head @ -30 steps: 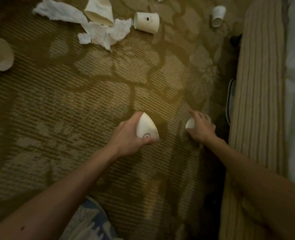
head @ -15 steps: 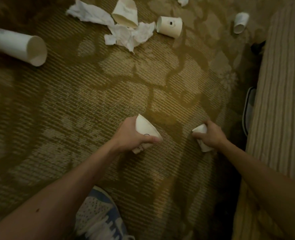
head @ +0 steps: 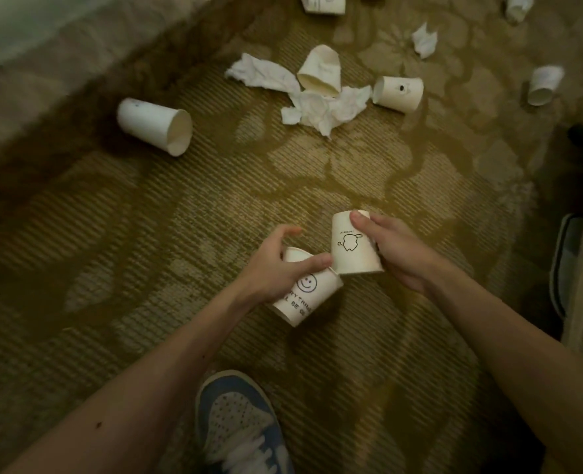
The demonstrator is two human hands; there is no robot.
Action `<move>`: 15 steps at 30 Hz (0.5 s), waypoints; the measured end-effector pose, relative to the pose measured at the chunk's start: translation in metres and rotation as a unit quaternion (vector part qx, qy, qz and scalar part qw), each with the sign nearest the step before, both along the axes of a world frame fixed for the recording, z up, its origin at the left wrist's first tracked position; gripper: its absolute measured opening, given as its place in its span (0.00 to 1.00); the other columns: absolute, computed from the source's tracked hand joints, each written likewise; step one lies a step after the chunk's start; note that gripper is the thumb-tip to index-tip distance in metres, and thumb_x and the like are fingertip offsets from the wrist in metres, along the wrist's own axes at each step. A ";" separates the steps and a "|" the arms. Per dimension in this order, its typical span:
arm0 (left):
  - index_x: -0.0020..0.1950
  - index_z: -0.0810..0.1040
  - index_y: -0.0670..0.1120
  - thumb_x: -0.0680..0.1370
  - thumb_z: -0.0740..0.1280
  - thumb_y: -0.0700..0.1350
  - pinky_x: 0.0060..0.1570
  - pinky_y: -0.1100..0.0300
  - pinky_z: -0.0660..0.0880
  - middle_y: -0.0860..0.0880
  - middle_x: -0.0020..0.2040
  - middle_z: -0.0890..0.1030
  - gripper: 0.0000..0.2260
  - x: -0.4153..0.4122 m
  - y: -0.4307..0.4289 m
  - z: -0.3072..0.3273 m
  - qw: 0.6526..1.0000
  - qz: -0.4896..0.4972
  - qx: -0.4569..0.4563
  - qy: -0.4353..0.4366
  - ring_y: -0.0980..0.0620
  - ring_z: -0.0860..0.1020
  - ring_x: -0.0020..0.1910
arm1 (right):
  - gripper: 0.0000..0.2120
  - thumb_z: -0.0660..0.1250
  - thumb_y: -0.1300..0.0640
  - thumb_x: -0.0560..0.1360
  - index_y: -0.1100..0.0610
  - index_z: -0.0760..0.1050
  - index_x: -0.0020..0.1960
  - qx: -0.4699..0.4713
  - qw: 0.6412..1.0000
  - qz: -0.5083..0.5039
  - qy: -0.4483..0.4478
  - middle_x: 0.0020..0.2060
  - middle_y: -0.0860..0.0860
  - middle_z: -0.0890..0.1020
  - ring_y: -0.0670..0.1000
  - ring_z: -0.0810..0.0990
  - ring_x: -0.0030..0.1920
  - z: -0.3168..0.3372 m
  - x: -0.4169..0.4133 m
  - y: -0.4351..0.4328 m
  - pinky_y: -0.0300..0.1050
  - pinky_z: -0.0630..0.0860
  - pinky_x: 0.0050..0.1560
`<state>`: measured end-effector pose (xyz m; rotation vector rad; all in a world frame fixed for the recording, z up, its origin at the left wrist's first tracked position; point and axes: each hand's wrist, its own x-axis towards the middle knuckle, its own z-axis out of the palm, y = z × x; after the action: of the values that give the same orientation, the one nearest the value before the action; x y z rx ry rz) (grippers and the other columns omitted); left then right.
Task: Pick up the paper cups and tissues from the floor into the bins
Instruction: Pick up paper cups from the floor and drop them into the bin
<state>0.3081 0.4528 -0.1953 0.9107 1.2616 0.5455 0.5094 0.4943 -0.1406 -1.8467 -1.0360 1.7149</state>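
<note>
Where ribbed, leaf-patterned olive carpet covers the dim floor, the left hand curls round a smooth white smiley cup. The right hand grips a second cup, whose rim touches the first. Beyond both hands, crumpled tissues lie against a crushed cup. A blue shoe stands below the hands.

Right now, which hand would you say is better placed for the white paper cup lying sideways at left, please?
Probably left: the left hand, gripping the smiley-face paper cup, is nearer the sideways white paper cup; the right hand grips a doodle-printed paper cup farther away.
</note>
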 end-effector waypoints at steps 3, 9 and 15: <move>0.76 0.57 0.64 0.70 0.73 0.63 0.43 0.57 0.83 0.48 0.57 0.78 0.39 -0.022 0.001 0.010 0.999 -0.025 0.030 -0.017 0.52 0.84 0.46 | 0.22 0.69 0.44 0.74 0.56 0.75 0.62 0.013 0.997 0.071 -0.019 0.50 0.55 0.85 0.53 0.85 0.48 0.006 -0.028 0.004 0.47 0.81 0.44; 0.77 0.61 0.55 0.78 0.69 0.52 0.51 0.48 0.81 0.45 0.59 0.82 0.29 -0.066 0.008 0.026 0.996 -0.038 0.061 -0.051 0.49 0.83 0.53 | 0.26 0.74 0.39 0.61 0.53 0.74 0.50 0.071 0.983 0.167 -0.006 0.42 0.50 0.85 0.46 0.83 0.37 0.009 -0.091 0.021 0.40 0.77 0.34; 0.64 0.74 0.52 0.76 0.69 0.57 0.40 0.56 0.80 0.47 0.51 0.85 0.19 -0.114 -0.003 0.031 0.997 0.029 -0.006 -0.075 0.49 0.85 0.47 | 0.18 0.75 0.40 0.66 0.50 0.78 0.48 0.106 0.956 0.274 -0.012 0.39 0.46 0.85 0.46 0.83 0.35 0.003 -0.140 0.041 0.40 0.77 0.34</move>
<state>0.1943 0.4493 -0.1639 0.8101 1.1575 0.6389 0.3695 0.5352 -0.1376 -1.5329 -1.7945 1.7724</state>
